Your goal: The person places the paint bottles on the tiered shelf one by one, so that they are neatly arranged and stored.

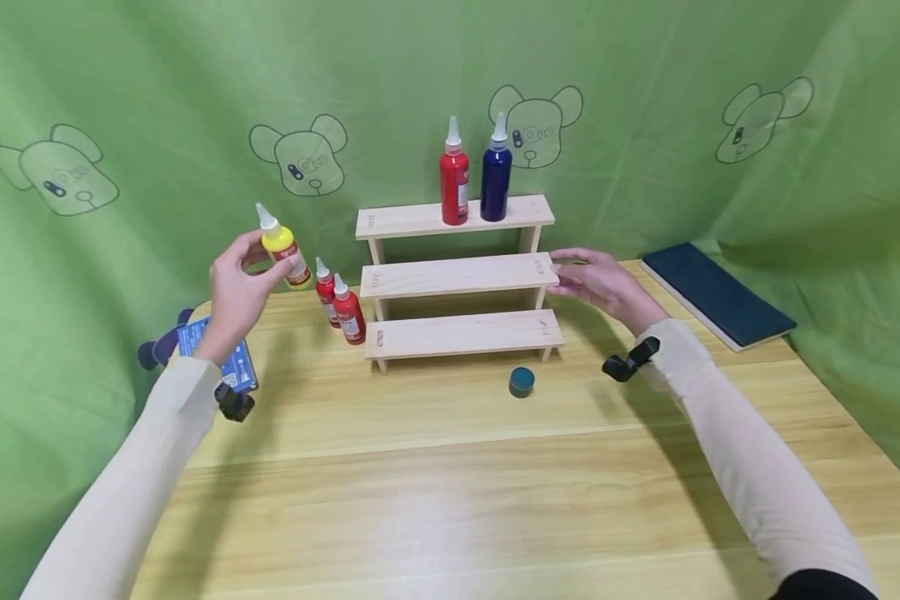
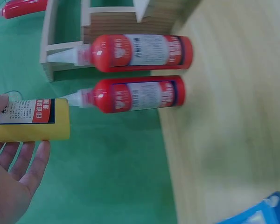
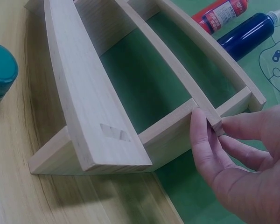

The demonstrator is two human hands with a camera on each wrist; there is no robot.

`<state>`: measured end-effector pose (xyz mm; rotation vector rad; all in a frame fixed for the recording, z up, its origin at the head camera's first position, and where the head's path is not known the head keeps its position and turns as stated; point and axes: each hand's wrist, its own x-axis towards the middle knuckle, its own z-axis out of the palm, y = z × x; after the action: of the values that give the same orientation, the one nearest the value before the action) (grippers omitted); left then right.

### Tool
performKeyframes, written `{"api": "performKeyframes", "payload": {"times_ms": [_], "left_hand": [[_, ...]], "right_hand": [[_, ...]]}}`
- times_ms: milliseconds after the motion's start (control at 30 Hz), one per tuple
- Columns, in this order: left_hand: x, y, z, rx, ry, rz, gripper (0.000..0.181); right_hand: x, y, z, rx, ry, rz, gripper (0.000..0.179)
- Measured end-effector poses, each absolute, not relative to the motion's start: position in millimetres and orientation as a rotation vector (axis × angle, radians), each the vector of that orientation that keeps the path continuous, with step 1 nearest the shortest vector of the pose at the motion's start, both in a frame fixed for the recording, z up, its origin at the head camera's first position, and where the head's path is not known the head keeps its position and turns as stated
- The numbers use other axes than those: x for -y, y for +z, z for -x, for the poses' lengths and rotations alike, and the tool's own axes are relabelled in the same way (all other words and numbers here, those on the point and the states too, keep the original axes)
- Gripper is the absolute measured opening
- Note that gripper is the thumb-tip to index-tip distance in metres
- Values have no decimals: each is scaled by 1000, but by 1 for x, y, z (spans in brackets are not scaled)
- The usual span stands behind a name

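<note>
My left hand holds a yellow paint bottle with a white nozzle, raised left of the wooden shelf. In the left wrist view, the thumb and fingers are on either side of the yellow bottle. The three-step wooden shelf stands at the back of the table. My right hand pinches the right end of its middle step; the right wrist view shows thumb and fingers about that corner. On the top step stand a red bottle and a dark blue bottle.
Two red bottles stand on the table at the shelf's left. A small teal-lidded jar sits in front of the shelf. A dark notebook lies at the right, a blue card-like item under the left forearm. Green curtain hangs behind.
</note>
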<state>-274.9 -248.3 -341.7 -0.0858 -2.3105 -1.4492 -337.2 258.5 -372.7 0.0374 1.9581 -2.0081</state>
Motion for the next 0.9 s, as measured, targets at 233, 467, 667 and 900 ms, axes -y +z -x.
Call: {"api": "performKeyframes", "payload": {"times_ms": [233,467,667,900], "left_hand": [[239,-322,288,2244,-1495,122,58],[224,-311,302,2228,-1531,159,59],[205,-299,315,2165,-1601,211,59],[181,-294,335,2142,-1638,254,59]], "right_hand": [[-259,-372,337,-1953,-2005,-42,53],[-258,-371,337,-1914,-2028,-40,52],[-258,-368,335,-1863,-2061,-45,49],[-259,-370,336,-1885,-2057,-41,47]]}}
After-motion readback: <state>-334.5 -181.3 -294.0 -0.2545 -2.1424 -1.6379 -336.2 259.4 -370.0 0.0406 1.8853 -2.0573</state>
